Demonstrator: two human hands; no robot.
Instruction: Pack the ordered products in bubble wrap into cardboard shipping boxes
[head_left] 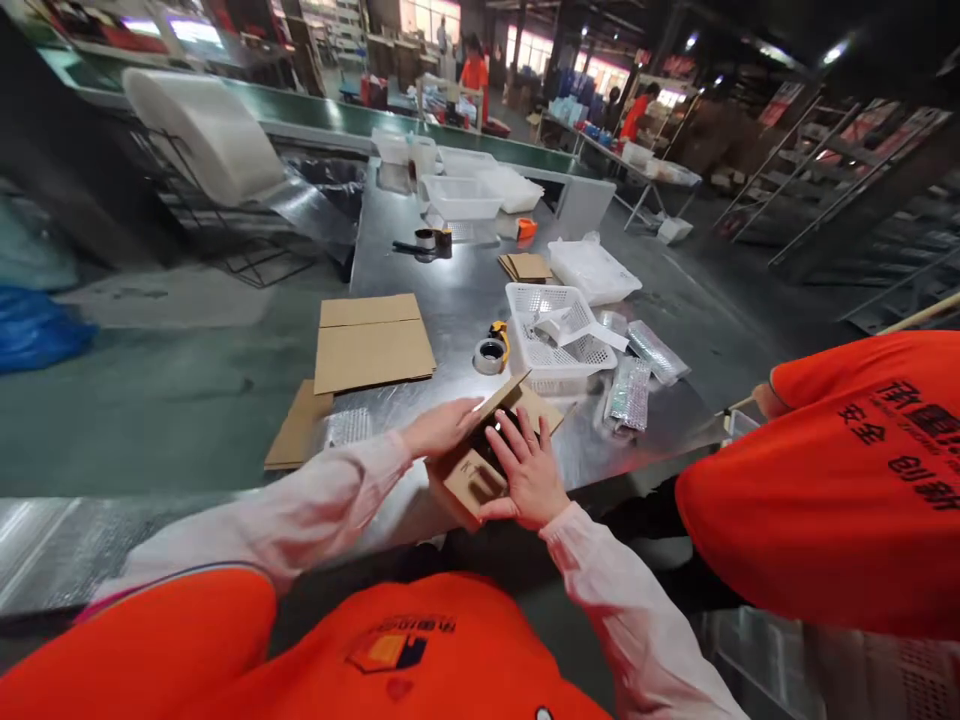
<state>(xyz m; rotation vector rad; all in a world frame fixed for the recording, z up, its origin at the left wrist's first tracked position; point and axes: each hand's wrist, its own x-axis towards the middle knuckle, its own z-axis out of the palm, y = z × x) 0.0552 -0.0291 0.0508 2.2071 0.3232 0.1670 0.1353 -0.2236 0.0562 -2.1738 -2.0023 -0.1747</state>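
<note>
A small open cardboard box [474, 478] is tilted at the near edge of the metal table, its flaps raised and dark lettering on its side. Inside lies a dark, glossy item [491, 437], mostly covered by my fingers, so its kind is hidden. My left hand [442, 425] grips the box along its left side, near a raised flap. Across the opening spreads my right hand [529, 475], fingers apart over the dark item and thumb against the lettered side. Just beyond the box are a tape roll [489, 356] and a white perforated basket [551, 372] containing white pieces.
Flat cardboard sheets [373, 345] lie left of the box. Bubble-wrapped packs [628, 395] rest by the basket. Farther along the table [382, 260] are another tape dispenser [433, 241] and white trays [463, 198]. A co-worker in an orange shirt [832, 490] stands close at right.
</note>
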